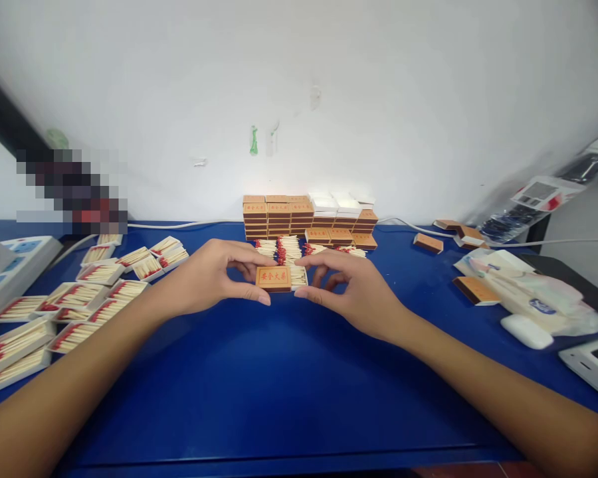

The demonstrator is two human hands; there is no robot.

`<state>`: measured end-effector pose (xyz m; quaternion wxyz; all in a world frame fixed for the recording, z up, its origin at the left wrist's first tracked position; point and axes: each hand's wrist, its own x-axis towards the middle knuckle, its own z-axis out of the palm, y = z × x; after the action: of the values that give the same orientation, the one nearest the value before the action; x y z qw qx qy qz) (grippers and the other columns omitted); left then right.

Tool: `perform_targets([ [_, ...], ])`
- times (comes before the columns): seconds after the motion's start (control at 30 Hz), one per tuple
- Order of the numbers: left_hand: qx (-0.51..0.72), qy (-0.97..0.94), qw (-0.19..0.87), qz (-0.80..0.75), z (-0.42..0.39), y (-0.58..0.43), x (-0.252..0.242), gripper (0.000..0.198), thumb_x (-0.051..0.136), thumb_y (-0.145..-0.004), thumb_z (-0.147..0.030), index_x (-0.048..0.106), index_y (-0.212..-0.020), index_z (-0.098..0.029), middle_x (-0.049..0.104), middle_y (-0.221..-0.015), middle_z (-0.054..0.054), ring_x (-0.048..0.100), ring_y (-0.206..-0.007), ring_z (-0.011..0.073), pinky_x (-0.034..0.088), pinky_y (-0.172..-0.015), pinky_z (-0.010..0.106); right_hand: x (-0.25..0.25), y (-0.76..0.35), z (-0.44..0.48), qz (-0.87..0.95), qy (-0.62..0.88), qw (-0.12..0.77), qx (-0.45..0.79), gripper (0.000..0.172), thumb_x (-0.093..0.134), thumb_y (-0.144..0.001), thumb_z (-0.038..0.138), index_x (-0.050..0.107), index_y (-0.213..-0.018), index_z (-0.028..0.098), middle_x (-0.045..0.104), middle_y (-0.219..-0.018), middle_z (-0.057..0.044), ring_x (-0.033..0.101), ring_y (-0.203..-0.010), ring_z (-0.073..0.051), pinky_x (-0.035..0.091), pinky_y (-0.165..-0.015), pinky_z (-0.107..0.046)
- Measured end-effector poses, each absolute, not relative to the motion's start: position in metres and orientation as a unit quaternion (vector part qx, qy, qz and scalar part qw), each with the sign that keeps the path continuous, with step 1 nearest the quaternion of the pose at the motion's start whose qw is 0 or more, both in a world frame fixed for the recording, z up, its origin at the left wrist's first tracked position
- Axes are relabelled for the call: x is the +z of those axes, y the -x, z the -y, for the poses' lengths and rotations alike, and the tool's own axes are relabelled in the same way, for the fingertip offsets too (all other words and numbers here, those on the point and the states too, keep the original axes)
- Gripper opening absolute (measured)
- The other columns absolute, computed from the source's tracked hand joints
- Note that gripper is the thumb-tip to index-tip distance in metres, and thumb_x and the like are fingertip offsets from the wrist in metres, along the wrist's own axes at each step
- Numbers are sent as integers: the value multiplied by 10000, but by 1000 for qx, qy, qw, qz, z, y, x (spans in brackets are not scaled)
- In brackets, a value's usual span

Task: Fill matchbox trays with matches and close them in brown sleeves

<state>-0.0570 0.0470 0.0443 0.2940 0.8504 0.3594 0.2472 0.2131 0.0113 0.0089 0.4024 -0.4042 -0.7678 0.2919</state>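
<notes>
Between my two hands is a matchbox, its orange-brown sleeve partly over a white tray of matches. My left hand grips the sleeve between thumb and fingers. My right hand pinches the tray's end, which sticks out to the right. Just behind the box lie several bundles of red-tipped matches. Beyond them, against the wall, stands a stack of matchboxes, with a few white trays on top at its right side.
Several filled trays of matches cover the left of the blue table, beside a white power strip. At right are loose sleeves, a tissue pack, a white case, a phone and a plastic bottle.
</notes>
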Motion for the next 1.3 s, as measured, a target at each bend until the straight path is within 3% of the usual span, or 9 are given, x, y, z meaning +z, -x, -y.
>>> perform_targets([
  [0.07, 288, -834, 303, -361, -44, 54, 44, 489, 937, -713, -466, 828, -1132, -238, 778, -916, 29, 697, -775, 173, 592, -724, 282, 8, -209, -8, 742, 422, 423, 304, 399, 834, -864, 428, 762, -1206, 235, 760, -956, -45, 701, -738, -161, 620, -633, -294],
  [0.13, 340, -813, 300, -365, -41, 50, 42, 486, 939, -717, -445, 826, -1134, -223, 784, -923, 37, 710, -799, 181, 608, -748, 292, 7, -203, -3, 699, 443, 455, 329, 488, 796, -895, 465, 718, -1320, 239, 766, -1169, -95, 732, -823, -191, 649, -640, -316],
  [0.23, 401, -786, 280, -379, -38, 44, 38, 485, 927, -742, -440, 819, -1163, -227, 800, -997, 49, 730, -837, 192, 627, -810, 327, 5, -195, 9, 664, 443, 467, 379, 631, 665, -988, 516, 530, -1554, 272, 646, -1461, -141, 747, -1045, -256, 696, -745, -390],
  [0.33, 425, -774, 269, -385, -33, 38, 34, 496, 932, -731, -460, 824, -1152, -220, 803, -1036, 61, 741, -863, 209, 629, -832, 347, 5, -189, 21, 709, 419, 413, 389, 665, 558, -1052, 511, 355, -1660, 333, 587, -1540, -125, 678, -1261, -288, 668, -938, -464],
  [0.47, 433, -780, 240, -382, -31, 36, 32, 493, 921, -736, -500, 831, -1132, -220, 789, -934, 49, 725, -822, 206, 620, -804, 350, 9, -188, 27, 746, 391, 382, 380, 662, 526, -1075, 468, 290, -1682, 350, 493, -1628, -118, 626, -1333, -301, 668, -930, -464],
  [0.7, 391, -797, 205, -412, -38, 43, 27, 517, 867, -804, -523, 790, -1224, -232, 802, -1117, 67, 738, -930, 230, 598, -899, 380, 6, -194, 11, 779, 428, 367, 275, 596, 544, -1056, 445, 431, -1610, 255, 672, -1385, -158, 733, -995, -240, 664, -727, -386],
  [0.87, 387, -803, 148, -428, -51, 54, 30, 507, 809, -849, -569, 769, -1212, -217, 785, -1037, 59, 707, -928, 230, 573, -886, 383, 4, -204, -3, 791, 459, 371, 161, 403, 561, -1043, 375, 591, -1410, 210, 709, -1228, -138, 719, -816, -214, 624, -743, -428],
  [1.17, 385, -787, 106, -469, -129, 68, 62, 561, 768, -825, -644, 770, -1131, -175, 712, -1119, 122, 695, -927, 233, 591, -840, 390, 2, -208, -9, 819, 416, 381, 106, 191, 550, -1009, 206, 651, -1171, 218, 700, -1168, -112, 711, -852, -210, 590, -693, -364],
  [1.3, 384, -749, 112, -527, -162, 61, 67, 465, 831, -782, -513, 770, -1095, -175, 757, -1108, 123, 709, -885, 240, 585, -830, 396, 2, -210, -12, 821, 416, 377, 99, 155, 562, -998, 183, 669, -1104, 218, 711, -1117, -94, 695, -801, -190, 566, -691, -346],
])
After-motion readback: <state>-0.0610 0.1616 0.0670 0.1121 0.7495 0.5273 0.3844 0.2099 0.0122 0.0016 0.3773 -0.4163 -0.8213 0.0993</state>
